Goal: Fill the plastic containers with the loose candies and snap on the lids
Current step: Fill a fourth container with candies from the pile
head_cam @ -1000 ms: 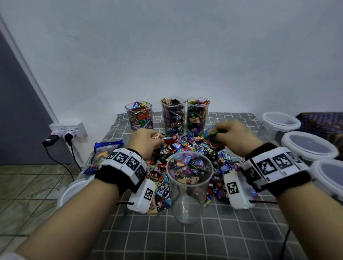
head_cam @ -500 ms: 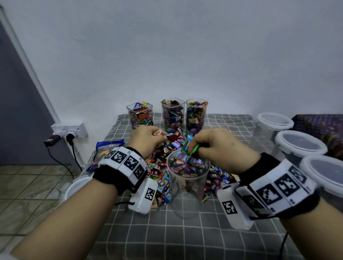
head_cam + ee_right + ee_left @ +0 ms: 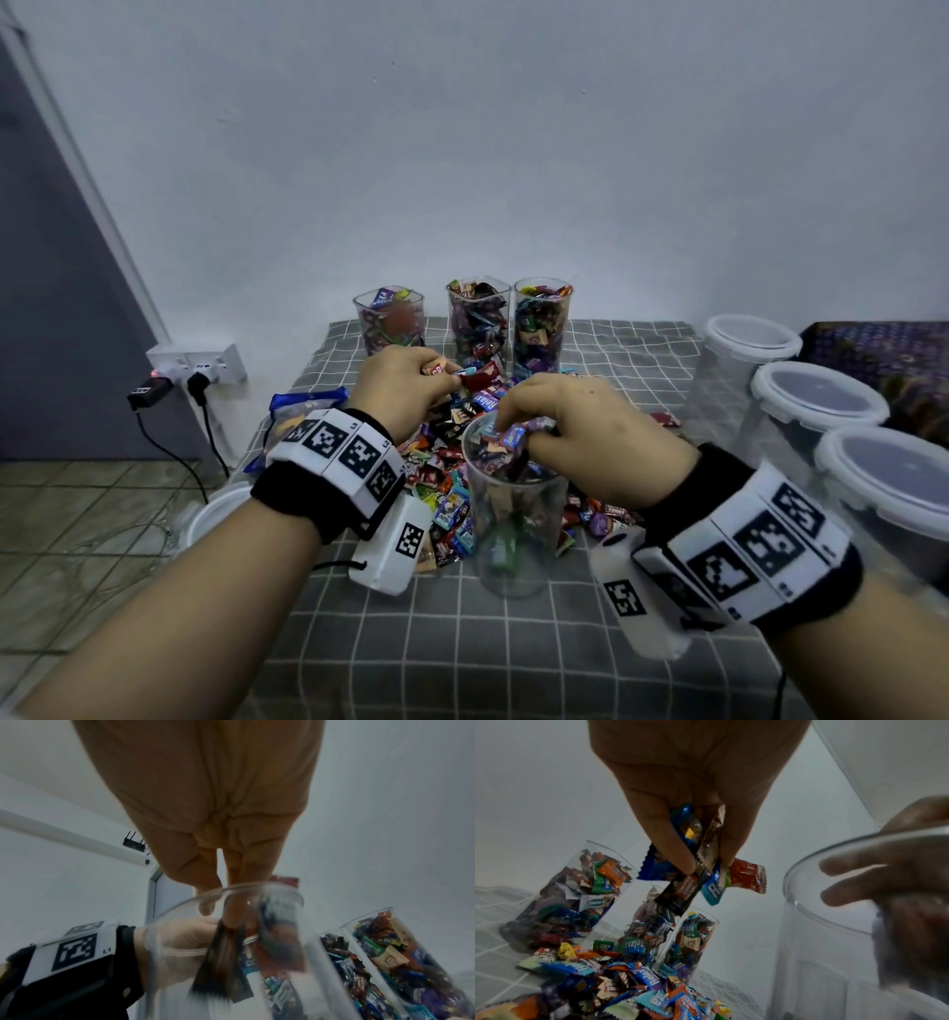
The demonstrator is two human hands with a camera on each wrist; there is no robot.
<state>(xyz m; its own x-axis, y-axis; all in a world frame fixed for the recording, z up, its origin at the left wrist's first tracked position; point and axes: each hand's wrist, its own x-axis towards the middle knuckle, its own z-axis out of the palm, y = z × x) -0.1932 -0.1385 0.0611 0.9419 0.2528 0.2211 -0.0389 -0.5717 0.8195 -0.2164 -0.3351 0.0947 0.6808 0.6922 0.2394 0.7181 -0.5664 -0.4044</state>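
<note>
We work over the clear container (image 3: 513, 514) that stands near the front edge of the desk (image 3: 462, 658), just in front of the heap of loose candies (image 3: 447, 462) at the desk's middle. Our right hand (image 3: 580, 442) has its fingertips dipped past the rim, letting wrapped candies drop in; whether it grips any now we cannot tell, since the wrist view blurs there. Our left hand (image 3: 405, 385) pinches a small bunch of candies above the heap. To do this well, we release low inside the mouth so nothing bounces out, keep the tall container from tipping, and bring the left bunch over only once the right hand clears. Half a second ago the right hand was just above the rim with a green-wrapped candy pinched; now its fingers are lower, inside the mouth, while the left hand has barely shifted.
</note>
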